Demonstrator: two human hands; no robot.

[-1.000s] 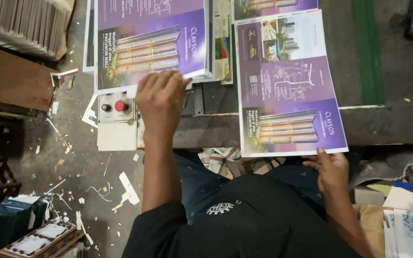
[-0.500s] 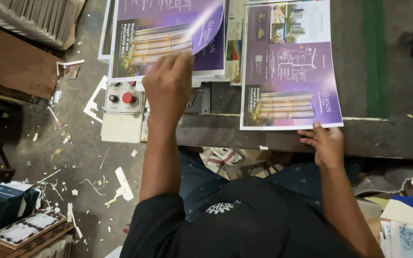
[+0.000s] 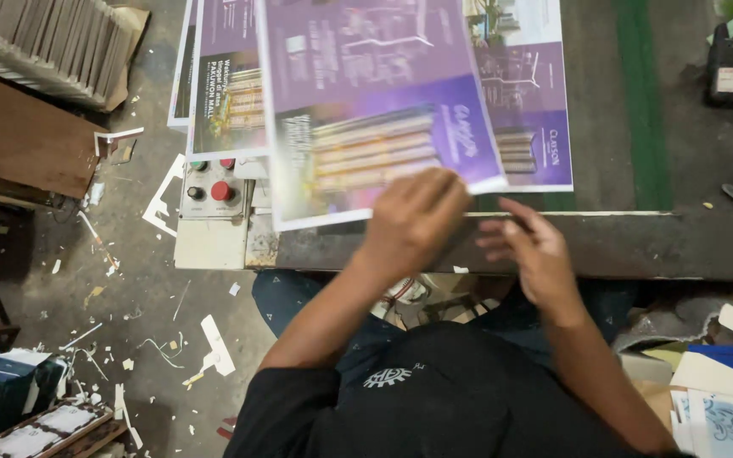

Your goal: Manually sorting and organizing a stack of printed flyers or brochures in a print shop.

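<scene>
A large purple printed sheet (image 3: 375, 110), blurred with motion, is held at its lower edge by the left hand (image 3: 413, 222), whose fingers are curled over the paper's near margin while the sheet is lifted slightly off the surface and tilted across the middle of the view. The right hand (image 3: 532, 253) is seen just beside the left one, palm down with fingers loosely spread, lying over the front edge of the dark metal table (image 3: 638, 242) and gripping nothing; whether its fingertips touch the sheet cannot be told. Beneath the lifted sheet, to the right, a second purple sheet (image 3: 536, 110) of the same kind is lying flat on the table, partly covered. To the left, a stack of similar printed sheets (image 3: 222, 93) is lying, its lower edge reaching over a grey control box (image 3: 212, 193) fitted with red and dark buttons, which is mounted at the table's left end. A green stripe (image 3: 638, 93) is seen running up the table surface to the right. On the concrete floor (image 3: 129, 288) at the left, white paper offcuts (image 3: 214, 343) are scattered, and a brown board (image 3: 27, 140) is lying near a pile of stacked grey sheets (image 3: 44, 42) in the upper left corner. The person's black shirt (image 3: 434, 399) fills the lower middle.
</scene>
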